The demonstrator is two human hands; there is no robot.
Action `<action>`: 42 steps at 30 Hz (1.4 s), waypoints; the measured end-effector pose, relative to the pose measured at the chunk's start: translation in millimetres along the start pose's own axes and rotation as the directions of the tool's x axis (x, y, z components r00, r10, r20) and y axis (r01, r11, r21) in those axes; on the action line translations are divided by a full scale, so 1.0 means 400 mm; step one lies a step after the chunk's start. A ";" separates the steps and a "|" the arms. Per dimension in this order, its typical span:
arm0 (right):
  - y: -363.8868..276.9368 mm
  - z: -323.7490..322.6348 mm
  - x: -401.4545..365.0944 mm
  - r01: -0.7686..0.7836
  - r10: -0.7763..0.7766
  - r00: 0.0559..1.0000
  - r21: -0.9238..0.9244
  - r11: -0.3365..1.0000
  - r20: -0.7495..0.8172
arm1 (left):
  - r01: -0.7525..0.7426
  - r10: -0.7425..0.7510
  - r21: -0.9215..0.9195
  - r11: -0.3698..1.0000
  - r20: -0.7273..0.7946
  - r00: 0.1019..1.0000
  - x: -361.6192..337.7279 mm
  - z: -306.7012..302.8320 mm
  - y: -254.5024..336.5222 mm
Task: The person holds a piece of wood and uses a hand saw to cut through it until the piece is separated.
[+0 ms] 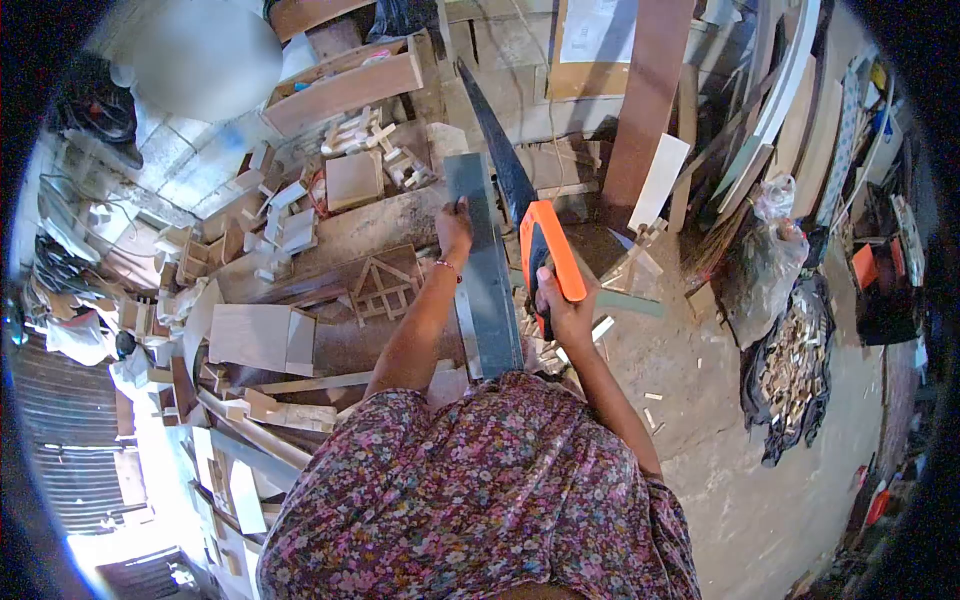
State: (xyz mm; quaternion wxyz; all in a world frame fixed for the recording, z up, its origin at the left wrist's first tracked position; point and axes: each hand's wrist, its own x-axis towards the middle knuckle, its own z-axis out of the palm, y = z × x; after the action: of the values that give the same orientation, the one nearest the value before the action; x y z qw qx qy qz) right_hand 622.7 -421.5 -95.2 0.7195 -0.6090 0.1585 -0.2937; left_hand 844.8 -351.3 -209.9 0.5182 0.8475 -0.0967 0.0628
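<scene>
My right hand (567, 308) is wrapped round the orange and black handle of a handsaw (556, 250). The saw's dark blade (500, 145) points away from me and up to the left, its length just right of a long dark green-grey board (490, 290). That board runs from my waist straight forward. At the board's left edge, near its far end, my left hand (455, 230) grips it with bent fingers. A bracelet circles the left wrist.
Wood pieces and a small wooden lattice frame (385, 287) lie left of the board. Long planks (650, 100) lean at the back right. A black bag of wood offcuts (795, 365) sits on the floor at right, below a clear plastic bag (768, 275). Small offcuts litter the floor.
</scene>
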 end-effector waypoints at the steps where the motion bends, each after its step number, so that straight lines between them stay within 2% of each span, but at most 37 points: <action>1: 0.013 0.003 0.001 -0.002 0.002 1.000 -0.006 1.000 0.009 | 0.032 -0.031 0.016 0.999 -0.022 0.999 -0.001 0.005 -0.006; 2: 0.024 0.005 0.001 -0.007 0.007 1.000 0.004 1.000 0.014 | 0.040 -0.040 0.013 0.999 -0.029 0.999 -0.002 0.008 -0.012; 4: 0.047 0.010 0.002 -0.012 0.012 1.000 0.012 1.000 0.028 | 0.278 -0.284 -0.218 0.936 0.002 0.959 -0.001 0.001 -0.004; 5: 0.059 0.014 0.006 -0.004 0.005 0.999 -0.017 1.000 0.043 | 0.280 -0.290 -0.227 0.933 -0.008 0.957 -0.002 -0.004 -0.001; 7: 0.062 0.017 0.006 0.002 0.000 0.999 -0.047 0.999 0.051 | 0.381 -0.367 -0.175 0.908 0.107 0.924 -0.034 -0.044 0.070; 8: 0.058 0.021 0.006 -0.024 0.026 0.999 -0.036 0.999 0.044 | 0.383 -0.370 -0.177 0.907 0.105 0.923 -0.031 -0.042 0.058; 9: 0.056 0.025 0.005 -0.052 0.053 0.998 -0.025 0.998 0.038 | 0.211 -0.217 0.158 0.965 0.020 0.976 -0.029 -0.036 0.032; 10: 0.058 0.026 0.005 -0.055 0.056 0.997 -0.028 0.998 0.043 | 0.037 -0.040 0.485 0.874 -0.005 0.999 -0.029 -0.031 0.011; 11: 0.062 0.025 0.007 -0.060 0.061 0.997 -0.027 0.998 0.040 | 0.042 -0.043 0.484 0.874 -0.008 0.999 -0.031 -0.023 -0.008; 13: 0.075 0.021 0.009 -0.068 0.069 0.997 -0.026 0.997 0.036 | -0.035 0.049 0.576 0.817 -0.008 0.999 -0.048 -0.023 -0.014; 17: 0.092 0.012 0.011 -0.043 0.045 0.998 -0.035 0.998 0.040 | 0.023 0.027 0.676 0.737 -0.063 0.998 -0.065 -0.025 0.047; 19: 0.092 0.013 0.011 -0.040 0.042 0.998 -0.042 0.998 0.045 | -0.048 0.105 0.721 0.691 -0.034 0.994 -0.060 -0.025 0.059; 20: 0.094 0.015 0.011 -0.037 0.039 0.998 -0.062 0.997 0.041 | -0.048 0.106 0.722 0.691 -0.035 0.994 -0.060 -0.026 0.065; 22: 0.090 0.024 0.011 -0.031 0.034 0.999 -0.082 0.996 0.036 | -0.207 0.278 0.673 0.710 0.003 0.961 -0.062 -0.032 0.085; 25: 0.088 0.032 0.005 -0.019 0.023 0.999 -0.097 0.995 0.046 | -0.220 0.299 0.610 0.761 -0.030 0.954 -0.049 -0.010 0.043; 26: 0.099 0.031 0.003 -0.023 0.031 0.998 -0.158 0.987 0.051 | -0.218 0.297 0.610 0.762 -0.030 0.954 -0.048 -0.002 0.024; 28: 0.103 0.034 0.001 -0.028 0.044 0.997 -0.217 0.976 0.070 | -0.282 0.351 0.468 0.838 -0.064 0.934 -0.050 -0.003 0.011; 31: 0.123 0.035 0.001 -0.052 0.068 0.995 -0.205 0.977 0.068 | -0.219 0.265 0.489 0.844 -0.026 0.964 -0.061 -0.012 0.025; 38: 0.122 0.057 -0.008 -0.047 0.062 0.996 -0.205 0.978 0.067 | -0.166 0.240 0.554 0.816 -0.063 0.969 -0.054 -0.001 0.012; 40: 0.119 0.062 -0.010 0.040 -0.019 0.997 -0.297 0.954 0.073 | -0.180 0.225 0.489 0.854 -0.035 0.974 -0.054 -0.004 0.011; 42: 0.123 0.069 -0.012 0.023 -0.003 0.997 -0.279 0.960 0.072 | -0.197 0.251 0.463 0.864 -0.056 0.966 -0.053 0.002 0.006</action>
State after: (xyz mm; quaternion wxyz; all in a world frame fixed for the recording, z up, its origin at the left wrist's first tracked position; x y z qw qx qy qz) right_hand 646.3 -392.5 -137.8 0.6294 -0.7158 0.1688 -0.2512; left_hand 823.7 -351.0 -212.6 0.3000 0.9228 -0.1473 0.1918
